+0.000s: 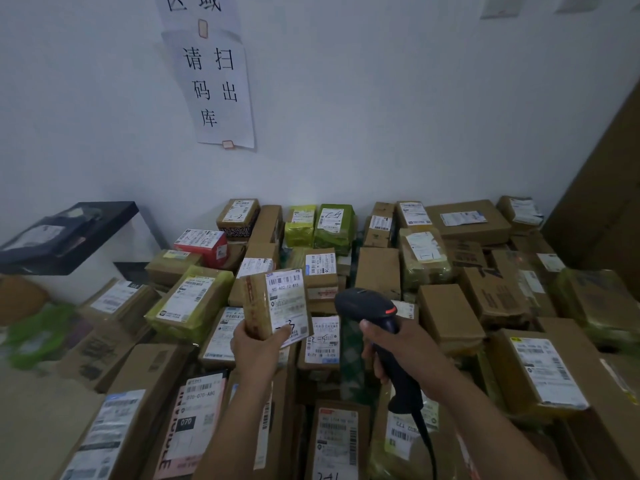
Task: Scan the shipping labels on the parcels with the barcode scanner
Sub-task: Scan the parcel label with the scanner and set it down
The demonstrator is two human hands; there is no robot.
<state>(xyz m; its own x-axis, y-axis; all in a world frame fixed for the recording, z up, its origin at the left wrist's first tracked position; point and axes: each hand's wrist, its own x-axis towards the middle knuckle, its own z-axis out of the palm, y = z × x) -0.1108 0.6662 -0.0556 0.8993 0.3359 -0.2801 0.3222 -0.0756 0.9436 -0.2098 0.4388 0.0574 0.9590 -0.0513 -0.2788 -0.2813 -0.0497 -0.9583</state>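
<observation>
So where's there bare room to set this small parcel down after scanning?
Only the pale bare patch at lower left, beside the long labelled carton; it's blurred. Otherwise the plain carton top beyond the scanner. Elsewhere parcels sit packed edge to edge up to the wall.

Dim, flat, bluish light across my view, wall grey and evenly lit, soft dark shadows in the gaps between parcels, labels mid-frame fairly sharp, left edge smeared with blur, wide-angle bending toward the corners.
</observation>
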